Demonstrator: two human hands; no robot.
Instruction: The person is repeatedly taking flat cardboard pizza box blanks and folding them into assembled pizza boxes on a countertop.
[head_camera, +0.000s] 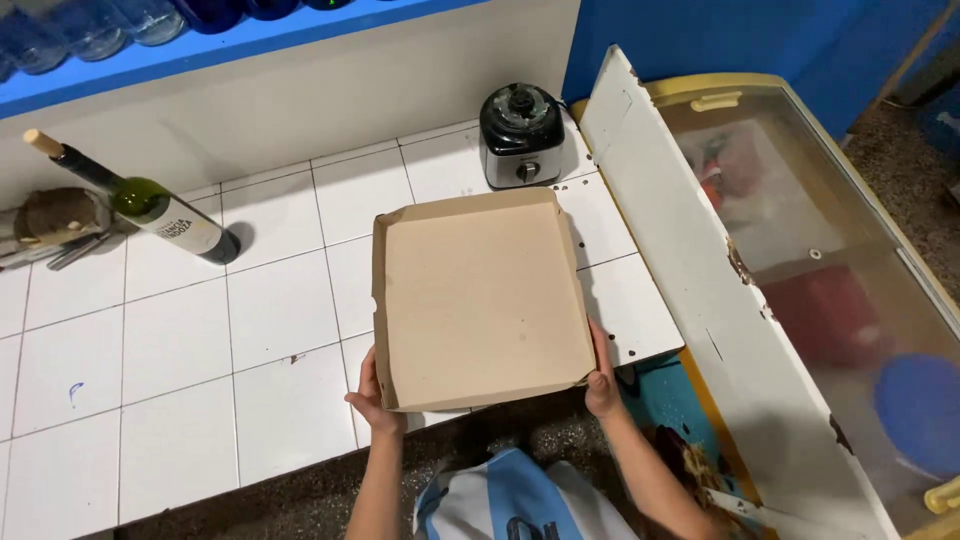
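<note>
Both hands on one thing: a shallow open cardboard box (483, 300), plain brown, the flat pizza-box kind, with low folded walls. It lies on the white tiled counter (180, 340) with its near edge at the counter's front lip.

Left hand (374, 400) grips the near left corner of the box, fingers curled around the wall, thumb on the outer side. Right hand (602, 385) grips the near right corner, thumb along the right wall, fingers wrapped under or behind the edge. Both closed on the cardboard. Whether the near edge is lifted off the tiles or resting, cannot tell.

From the grip outward: just beyond the far edge of the box, near the wall, a blender base (521, 133), black top on a silver body, apart from the box. Well off to the left of the left hand, a green glass wine bottle (140, 200) with a cork lies on its side, neck pointing toward the far left. Past the bottle's neck, at the counter's far left edge, a brownish lump and some metal utensils, too small to name.

Right of the right hand, a white panel with chipped paint (690, 270) runs alongside the counter, and beyond it a chest freezer with a sliding glass lid (830, 250), red and blue shapes dim under the glass.

Above the counter, a blue shelf (200, 55).
</note>
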